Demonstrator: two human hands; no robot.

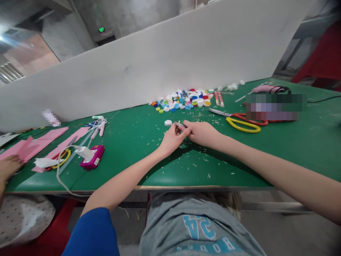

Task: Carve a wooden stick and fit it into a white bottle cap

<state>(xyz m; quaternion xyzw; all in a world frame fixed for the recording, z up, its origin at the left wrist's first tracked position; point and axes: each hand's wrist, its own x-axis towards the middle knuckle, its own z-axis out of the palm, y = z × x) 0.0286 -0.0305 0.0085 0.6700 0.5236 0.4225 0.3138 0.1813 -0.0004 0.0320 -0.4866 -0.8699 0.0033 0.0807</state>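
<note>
My left hand (171,138) and my right hand (199,132) meet over the table, fingers pinched close together. Between them shows a small grey, metallic-looking piece (181,125); its kind is too small to make out, and the fingers hide most of it. A round white bottle cap (168,123) lies just beyond the left fingertips. Thin pale shavings are scattered on the green tabletop (149,170) around and below both hands. Past them, a heap of coloured bottle caps (183,99) rests against the white partition (133,67).
Large scissors (243,121) with red and yellow handles lie open-bladed to the right, near a pink glue gun (263,88). At left are a magenta power socket (92,158) with a white plug and cable, pink paper (42,142), and another person's hand (10,167).
</note>
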